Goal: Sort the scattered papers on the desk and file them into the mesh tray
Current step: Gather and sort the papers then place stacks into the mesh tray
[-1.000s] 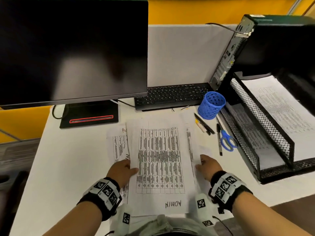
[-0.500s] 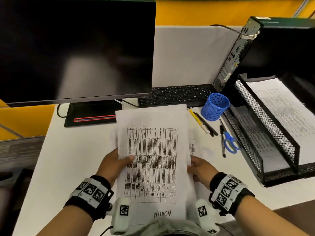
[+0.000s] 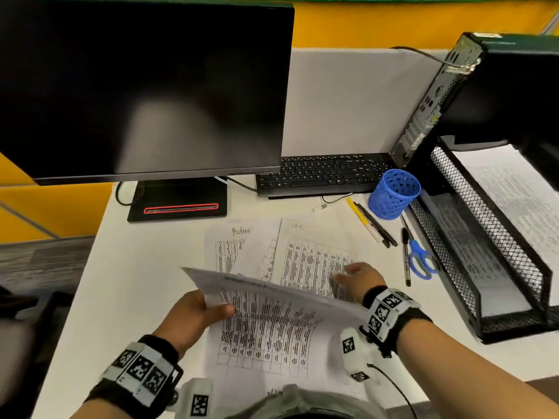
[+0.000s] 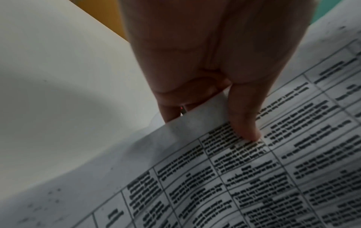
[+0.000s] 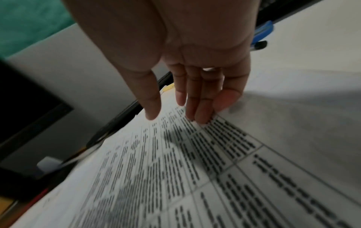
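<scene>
My left hand [image 3: 205,309] pinches the left edge of a printed table sheet [image 3: 272,331], thumb [image 4: 244,123] on top, and holds it lifted and tilted toward me over the desk's near edge. My right hand [image 3: 358,281] lies open with straight fingers [image 5: 197,111] touching another table sheet [image 3: 314,261] flat on the desk, headed "HR". To its left lies a sheet headed "Admin" [image 3: 230,246], partly covered by others. The black two-tier mesh tray [image 3: 496,267] stands at the right, with papers [image 3: 520,195] on both tiers.
A blue mesh pen cup [image 3: 394,195], several pens [image 3: 372,225] and blue-handled scissors [image 3: 419,261] lie between the papers and the tray. Monitor [image 3: 145,86], its stand [image 3: 178,204] and keyboard [image 3: 323,173] fill the back. A computer case [image 3: 496,86] rises behind the tray.
Both hands held the top sheet before. Now the right hand has let go and reached forward onto the HR sheet, while the left tilts the held sheet toward me.
</scene>
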Action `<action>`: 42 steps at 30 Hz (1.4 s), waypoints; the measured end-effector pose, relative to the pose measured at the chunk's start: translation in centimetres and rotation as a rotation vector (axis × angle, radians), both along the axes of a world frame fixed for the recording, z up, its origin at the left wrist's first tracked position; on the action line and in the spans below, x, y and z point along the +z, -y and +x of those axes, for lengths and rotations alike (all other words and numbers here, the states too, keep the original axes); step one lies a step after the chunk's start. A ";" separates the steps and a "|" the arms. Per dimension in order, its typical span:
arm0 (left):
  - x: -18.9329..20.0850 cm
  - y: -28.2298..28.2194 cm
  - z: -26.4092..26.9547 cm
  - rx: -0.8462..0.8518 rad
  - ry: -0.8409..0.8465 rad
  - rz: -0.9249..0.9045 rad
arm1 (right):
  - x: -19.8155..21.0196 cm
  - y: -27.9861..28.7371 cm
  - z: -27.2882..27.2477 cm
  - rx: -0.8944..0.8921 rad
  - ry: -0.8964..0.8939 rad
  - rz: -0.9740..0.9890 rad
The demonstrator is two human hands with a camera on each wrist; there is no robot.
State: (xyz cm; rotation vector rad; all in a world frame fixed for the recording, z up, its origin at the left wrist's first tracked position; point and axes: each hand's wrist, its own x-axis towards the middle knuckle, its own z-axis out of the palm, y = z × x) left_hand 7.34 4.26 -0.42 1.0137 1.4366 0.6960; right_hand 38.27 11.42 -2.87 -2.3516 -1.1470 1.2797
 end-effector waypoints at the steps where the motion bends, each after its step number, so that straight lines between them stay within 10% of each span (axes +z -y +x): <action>1: 0.0 0.2 0.0 -0.023 -0.005 -0.003 | -0.2 0.0 -0.5 0.031 0.018 -0.019; 12: -0.7 1.0 -1.3 -0.106 -0.047 -0.018 | 0.1 -1.1 -0.8 0.060 0.427 -0.109; 23: -0.3 0.6 -0.8 -0.096 -0.044 0.012 | -0.3 -0.8 1.6 0.080 0.358 -0.158; 32: 0.9 -1.1 -0.2 0.176 0.093 0.048 | 2.4 2.3 2.3 -0.052 -0.317 0.340; 42: 4.3 -5.5 3.4 0.341 0.046 0.235 | 8.0 1.2 -2.4 -0.130 -0.608 0.507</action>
